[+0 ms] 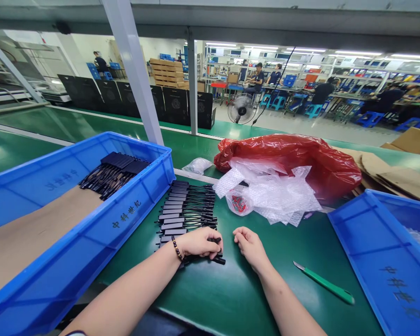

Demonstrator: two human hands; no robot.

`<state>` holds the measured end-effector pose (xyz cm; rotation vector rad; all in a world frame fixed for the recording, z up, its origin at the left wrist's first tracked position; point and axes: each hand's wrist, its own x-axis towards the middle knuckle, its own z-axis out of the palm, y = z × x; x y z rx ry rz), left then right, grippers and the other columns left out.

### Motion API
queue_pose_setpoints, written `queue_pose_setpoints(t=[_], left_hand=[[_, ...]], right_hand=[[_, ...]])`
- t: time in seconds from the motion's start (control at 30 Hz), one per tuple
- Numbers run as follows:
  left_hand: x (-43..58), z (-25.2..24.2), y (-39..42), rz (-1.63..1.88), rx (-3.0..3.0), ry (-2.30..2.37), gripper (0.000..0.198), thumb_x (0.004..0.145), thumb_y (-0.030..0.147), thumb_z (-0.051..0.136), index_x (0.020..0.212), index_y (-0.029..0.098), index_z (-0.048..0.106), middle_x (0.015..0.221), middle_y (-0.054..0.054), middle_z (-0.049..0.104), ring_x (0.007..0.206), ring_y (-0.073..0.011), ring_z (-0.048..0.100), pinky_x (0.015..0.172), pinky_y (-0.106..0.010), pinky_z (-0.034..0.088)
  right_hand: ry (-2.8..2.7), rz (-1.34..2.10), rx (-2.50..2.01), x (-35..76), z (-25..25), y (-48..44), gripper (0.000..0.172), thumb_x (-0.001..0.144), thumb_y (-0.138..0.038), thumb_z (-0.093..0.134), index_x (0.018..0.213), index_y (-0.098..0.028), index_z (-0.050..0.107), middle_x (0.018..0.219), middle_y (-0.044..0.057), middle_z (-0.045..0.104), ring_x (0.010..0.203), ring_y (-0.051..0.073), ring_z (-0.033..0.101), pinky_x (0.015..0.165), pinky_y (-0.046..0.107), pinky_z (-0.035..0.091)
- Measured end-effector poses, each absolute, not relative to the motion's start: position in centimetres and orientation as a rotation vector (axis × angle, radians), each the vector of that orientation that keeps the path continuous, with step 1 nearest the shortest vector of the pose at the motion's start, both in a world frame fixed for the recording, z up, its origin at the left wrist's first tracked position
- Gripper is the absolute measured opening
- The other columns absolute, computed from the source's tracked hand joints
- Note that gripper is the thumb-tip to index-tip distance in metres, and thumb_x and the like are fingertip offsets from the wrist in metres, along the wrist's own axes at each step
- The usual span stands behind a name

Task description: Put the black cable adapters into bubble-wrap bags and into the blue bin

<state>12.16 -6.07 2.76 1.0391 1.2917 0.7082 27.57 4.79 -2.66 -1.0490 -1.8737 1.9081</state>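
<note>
My left hand [200,242], with a beaded bracelet at the wrist, is closed around a black cable plug [215,240] at the near end of a row. That row is made of several flat black boxes with short cables [175,211], laid side by side with their plugs pointing right. Another black plug [220,261] sticks out just below my left fingers. To the right, my right hand [249,243] hovers over the green table with thumb and fingers pressed together; whatever may be between them is hidden. A green-handled craft knife [327,283] lies right of it.
A blue bin [133,217] at left holds more black boxes [117,168] on cardboard. Bubble-wrap bags [280,198], a clear bag with small red parts [238,204] and a red plastic bag [294,151] lie behind. Another blue bin [374,261] stands at right. Metal posts rise beyond.
</note>
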Motion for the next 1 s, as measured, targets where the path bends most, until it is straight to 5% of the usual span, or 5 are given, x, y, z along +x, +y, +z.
queue_pose_setpoints(t=[0.13,0.33,0.53,0.77,1.0], left_hand=[[12.4,2.6,-6.0,0.672,1.032,1.342,0.014,0.074,0.023,0.046,0.073,0.011,0.053,0.058,-0.001,0.055,0.041,-0.0058,0.044,0.039,-0.016,0.034],[12.3,2.2,-5.9,0.695,1.26,1.436,0.021,0.072,0.022,0.053,0.085,0.011,0.065,0.078,-0.005,0.062,0.069,-0.011,0.056,0.064,-0.02,0.044],[12.0,2.2,-6.1,0.673,1.283,1.478,0.023,0.071,0.021,0.054,0.089,0.011,0.065,0.073,-0.003,0.061,0.059,-0.009,0.051,0.056,-0.018,0.04],[12.2,1.9,-6.0,0.754,0.968,1.375,0.021,0.074,0.018,0.047,0.091,0.009,0.055,0.064,-0.002,0.056,0.045,-0.0081,0.051,0.045,-0.02,0.041],[11.9,1.4,-6.1,0.819,0.922,1.317,0.019,0.072,0.024,0.049,0.085,0.01,0.052,0.064,-0.002,0.057,0.042,-0.0062,0.048,0.041,-0.018,0.039]], right_hand=[[-2.336,1.222,-0.956,27.9,-3.3,5.8,0.02,0.077,-0.02,0.035,0.079,-0.014,0.054,0.078,0.006,0.057,0.074,0.014,0.052,0.071,0.028,0.04],[-2.606,0.781,-0.751,28.5,-2.5,5.4,0.019,0.075,-0.015,0.037,0.087,-0.015,0.053,0.09,0.008,0.053,0.081,0.016,0.051,0.074,0.029,0.042],[-2.587,0.758,-0.683,29.4,-1.9,6.5,0.026,0.082,-0.021,0.036,0.103,-0.015,0.049,0.103,0.011,0.051,0.091,0.017,0.052,0.081,0.031,0.042],[-2.464,0.963,-0.658,29.8,-3.2,8.1,0.039,0.069,-0.007,0.029,0.099,-0.013,0.054,0.093,0.008,0.058,0.083,0.014,0.056,0.078,0.029,0.045],[-2.332,1.134,-0.878,29.8,-2.5,8.2,0.03,0.076,-0.025,0.037,0.09,-0.015,0.062,0.07,0.005,0.059,0.064,0.014,0.054,0.064,0.028,0.043]])
